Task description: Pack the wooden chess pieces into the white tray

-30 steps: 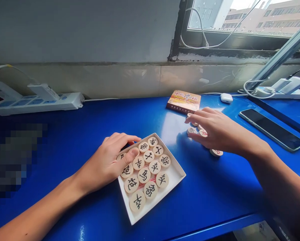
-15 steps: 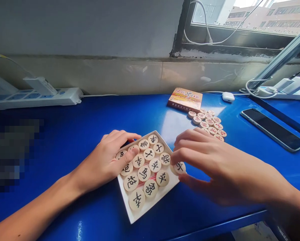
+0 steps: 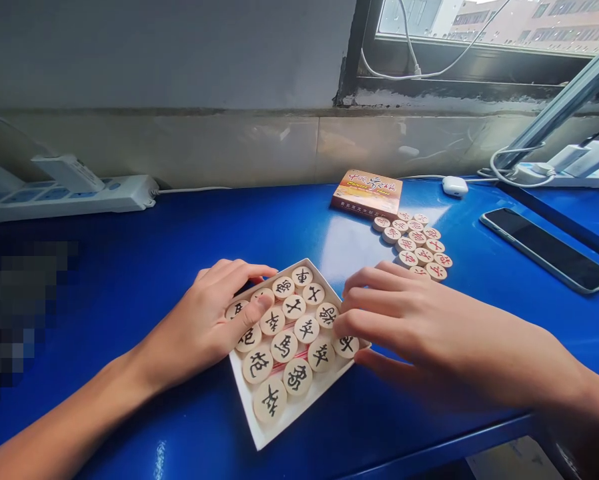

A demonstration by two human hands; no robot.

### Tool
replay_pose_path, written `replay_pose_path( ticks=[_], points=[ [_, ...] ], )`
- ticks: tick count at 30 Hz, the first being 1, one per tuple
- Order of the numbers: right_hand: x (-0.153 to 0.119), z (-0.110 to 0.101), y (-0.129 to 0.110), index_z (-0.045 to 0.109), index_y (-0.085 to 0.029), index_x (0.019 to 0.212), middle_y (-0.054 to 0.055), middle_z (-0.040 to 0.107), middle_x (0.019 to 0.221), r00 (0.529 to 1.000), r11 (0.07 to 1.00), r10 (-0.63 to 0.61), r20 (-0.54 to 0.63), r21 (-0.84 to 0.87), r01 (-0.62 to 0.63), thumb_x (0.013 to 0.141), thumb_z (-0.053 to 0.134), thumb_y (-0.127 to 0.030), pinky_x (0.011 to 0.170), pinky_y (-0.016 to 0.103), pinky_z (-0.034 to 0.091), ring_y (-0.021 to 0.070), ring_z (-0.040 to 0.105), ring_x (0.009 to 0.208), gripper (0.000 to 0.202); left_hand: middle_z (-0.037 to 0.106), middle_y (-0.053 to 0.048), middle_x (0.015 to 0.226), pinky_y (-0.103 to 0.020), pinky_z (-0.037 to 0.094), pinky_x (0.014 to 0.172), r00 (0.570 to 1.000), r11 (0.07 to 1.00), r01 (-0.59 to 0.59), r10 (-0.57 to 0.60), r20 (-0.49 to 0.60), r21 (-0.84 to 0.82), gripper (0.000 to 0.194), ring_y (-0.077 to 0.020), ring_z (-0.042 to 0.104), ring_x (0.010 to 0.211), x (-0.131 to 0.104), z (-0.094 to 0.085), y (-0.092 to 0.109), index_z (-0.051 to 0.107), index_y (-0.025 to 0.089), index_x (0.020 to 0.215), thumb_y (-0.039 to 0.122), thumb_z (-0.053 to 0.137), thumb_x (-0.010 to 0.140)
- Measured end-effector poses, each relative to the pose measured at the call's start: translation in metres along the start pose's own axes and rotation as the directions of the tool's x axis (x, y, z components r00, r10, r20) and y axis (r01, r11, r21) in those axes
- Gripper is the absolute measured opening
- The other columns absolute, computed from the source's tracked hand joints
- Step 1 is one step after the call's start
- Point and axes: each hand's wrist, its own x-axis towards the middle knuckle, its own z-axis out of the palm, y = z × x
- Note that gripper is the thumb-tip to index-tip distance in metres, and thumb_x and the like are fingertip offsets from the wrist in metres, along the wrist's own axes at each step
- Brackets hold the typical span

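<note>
A shallow white box (image 3: 305, 399) lies tilted on the blue table, holding several round wooden Chinese chess pieces (image 3: 284, 347) with black characters. My left hand (image 3: 229, 303) grips its left side, thumb over the pieces and fingers along the far edge. At the right corner, my right hand (image 3: 404, 320) has its fingers and thumb curved around a chess piece (image 3: 347, 345) inside the box. The index fingertip touches that piece, and the thumb is by the box's outer corner. Part of the piece is hidden by the fingers.
Red-lettered chess pieces (image 3: 417, 237) lie grouped behind my right hand, beside an orange-brown box lid (image 3: 367, 193). A phone (image 3: 547, 250) lies at right, near a white earbud case (image 3: 454, 187). Power strips (image 3: 129, 193) and cables run along the wall.
The piece at the right corner has shifted left and down into the box, with my right fingers following it. My left hand keeps its grip. The view has shifted slightly.
</note>
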Motion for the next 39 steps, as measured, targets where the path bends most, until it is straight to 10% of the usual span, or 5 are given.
replay_pose_path(
  ticks=[10, 14, 20, 29, 39],
  points=[
    [0.006, 0.013, 0.053, 0.056, -0.017, 0.114, 0.012, 0.06, 0.106, 0.928, 0.954, 0.254, -0.274, -0.087, -0.287, 0.088, 0.052, -0.035, 0.085, 0.038, 0.044, 0.0237, 0.053, 0.099, 0.031, 0.052, -0.008, 0.126, -0.042, 0.038, 0.094, 0.979, 0.98, -0.164, 0.176, -0.102, 0.113, 0.038, -0.0278, 0.047, 0.115, -0.016, 0.005, 0.017, 0.052, 0.023, 0.122, 0.044, 0.044, 0.091],
    [0.0, 0.025, 0.081, 0.049, -0.016, 0.128, 0.016, 0.053, 0.123, 0.842, 0.826, 0.492, -0.223, -0.187, -0.532, 0.086, 0.05, -0.048, 0.091, 0.05, 0.042, 0.0324, 0.05, 0.11, 0.052, 0.044, -0.009, 0.14, -0.044, 0.034, 0.102, 0.901, 0.88, -0.422, 0.433, -0.003, 0.221, 0.052, -0.0298, 0.041, 0.126, -0.032, 0.005, 0.033, 0.04, 0.024, 0.136, 0.04, 0.053, 0.088],
    [0.0, 0.023, 0.084, 0.049, -0.019, 0.129, 0.012, 0.055, 0.122, 0.852, 0.855, 0.488, -0.188, -0.094, -0.511, 0.086, 0.05, -0.045, 0.094, 0.043, 0.044, 0.0281, 0.052, 0.111, 0.05, 0.043, -0.006, 0.143, -0.045, 0.035, 0.104, 0.842, 0.797, -0.537, 0.491, 0.221, 0.275, 0.062, -0.0311, 0.044, 0.127, -0.035, 0.003, 0.043, 0.039, 0.024, 0.142, 0.054, 0.05, 0.088],
    [0.003, 0.034, 0.098, 0.057, -0.018, 0.111, 0.012, 0.055, 0.11, 0.8, 0.838, 0.512, -0.312, -0.021, -0.545, 0.084, 0.054, -0.032, 0.088, 0.039, 0.047, 0.0243, 0.057, 0.098, 0.031, 0.045, -0.005, 0.141, -0.048, 0.028, 0.108, 0.877, 0.858, -0.471, 0.429, 0.216, 0.206, 0.053, -0.0287, 0.045, 0.127, -0.032, -0.002, 0.039, 0.043, 0.028, 0.138, 0.052, 0.046, 0.091],
    [0.013, 0.036, 0.074, 0.056, -0.019, 0.087, 0.004, 0.055, 0.089, 0.859, 0.929, 0.367, -0.358, 0.094, -0.358, 0.078, 0.053, -0.009, 0.071, 0.027, 0.046, 0.0146, 0.056, 0.079, 0.014, 0.052, -0.006, 0.131, -0.044, 0.035, 0.103, 0.998, 1.0, 0.027, -0.027, -0.055, 0.005, 0.056, -0.0282, 0.046, 0.119, -0.015, 0.005, 0.006, 0.046, 0.025, 0.132, 0.061, 0.028, 0.094]
  ],
)
